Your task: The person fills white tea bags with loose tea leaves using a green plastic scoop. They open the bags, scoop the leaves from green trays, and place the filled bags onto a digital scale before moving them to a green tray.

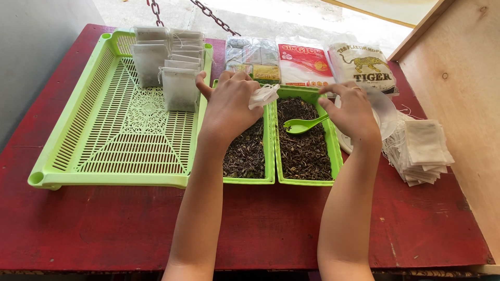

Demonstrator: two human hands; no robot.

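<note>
My left hand is closed on a small white filter bag, held above the left green tray of loose dried tea leaves. My right hand grips the handle of a green plastic spoon, whose bowl rests on the tea leaves in the right green tray. Both trays stand side by side in the middle of the red table.
A large green slotted tray at left holds several filled white bags at its far end. A stack of empty white bags lies at right, beside a round white lid. Plastic packets line the back. A wooden panel stands at right.
</note>
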